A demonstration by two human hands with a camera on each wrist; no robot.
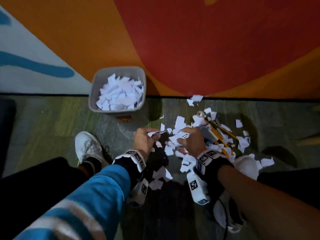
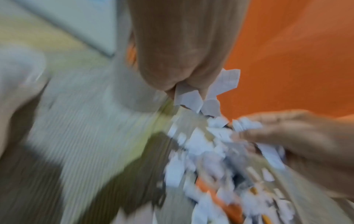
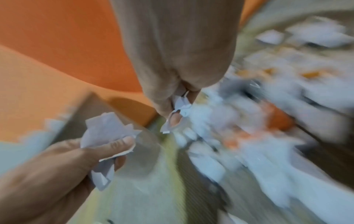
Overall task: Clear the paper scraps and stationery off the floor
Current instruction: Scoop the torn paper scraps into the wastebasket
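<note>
Left hand [image 1: 144, 142] fingers curled, gripping paper scraps [image 1: 154, 133]. Right hand [image 1: 192, 141] pinches more scraps from floor pile [image 1: 181, 160]. Grey bin [image 1: 97, 84] nearby holds paper

Bin [image 1: 97, 87] stands left of scraps [image 1: 183, 163]; pencils [image 1: 219, 134] lie among them.

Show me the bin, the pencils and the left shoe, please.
bin [image 1: 94, 87]: head view, on its grey left wall.
pencils [image 1: 218, 134]: head view, mid-shaft of the yellow bundle.
left shoe [image 1: 88, 146]: head view, on the laces.
</note>
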